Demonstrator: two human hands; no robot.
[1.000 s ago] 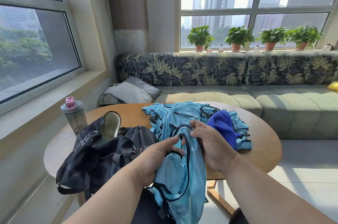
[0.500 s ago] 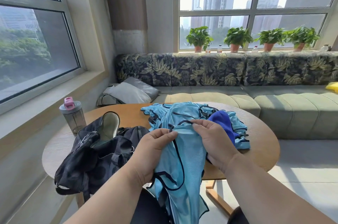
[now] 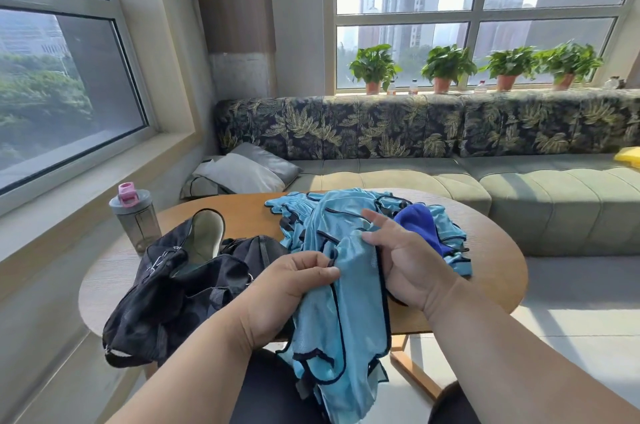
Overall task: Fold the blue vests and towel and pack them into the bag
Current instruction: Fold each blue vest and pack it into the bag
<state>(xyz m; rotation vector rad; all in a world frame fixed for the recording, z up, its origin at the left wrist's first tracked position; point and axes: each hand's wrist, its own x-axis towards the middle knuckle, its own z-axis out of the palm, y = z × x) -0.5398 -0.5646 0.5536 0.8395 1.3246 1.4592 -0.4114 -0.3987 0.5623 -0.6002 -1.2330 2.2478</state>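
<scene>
A light blue vest (image 3: 349, 312) with dark trim hangs from my hands over the near table edge toward my lap. My left hand (image 3: 287, 288) pinches its dark-trimmed edge between thumb and fingers. My right hand (image 3: 405, 264) holds the vest's other side with the thumb on the cloth, two fingers stretched out. More light blue vests (image 3: 311, 215) lie heaped on the wooden table (image 3: 495, 257). A dark blue towel (image 3: 420, 224) rests on that heap, just beyond my right hand. The black bag (image 3: 180, 288) lies open on the table's left part.
A grey bottle (image 3: 135, 219) with a pink cap stands at the table's left edge by the window sill. A green sofa (image 3: 519, 188) with grey cushions (image 3: 242, 170) runs behind the table. Potted plants (image 3: 446, 65) line the far sill.
My hands have shifted along the vest's top edge: the left now pinches the trim lower down, and the right has loosened, with two fingers lifted off the cloth.
</scene>
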